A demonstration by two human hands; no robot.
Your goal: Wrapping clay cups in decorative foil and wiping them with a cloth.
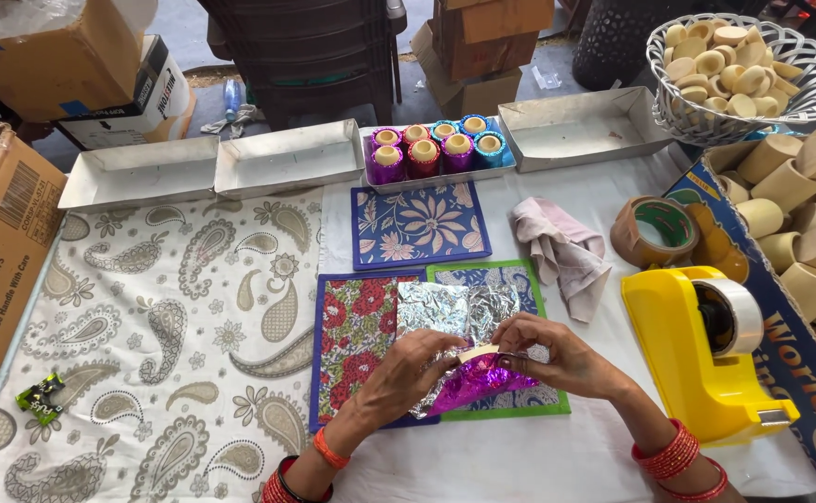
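left hand point(406, 371): we pinch the foil's left edge, fingers closed on it, so the sheet stays taut over the cup.
right hand point(557, 356): at 3 o'clock of the left, fingers closed on the cup and foil, pressing the wrap down.
cup point(479, 352): small beige cup, between both hands, mostly covered; only the rim shows.
foil point(478, 382): purple side out below the hands, silver side crumpled at 12 o'clock of them; it lies on the mats.
mats point(359, 326): floral squares under the work, we judge as a clean pad.
tray point(434, 147): at 12 o'clock, wrapped cups stand upright in rows, kept apart from bare ones.
basket point(804, 98): at 1 o'clock, bare cups heaped.
dispenser point(706, 359): yellow, at 3 o'clock, just beside the right hand for quick reach.
cloth point(562, 251): pink, at 1 o'clock, crumpled.
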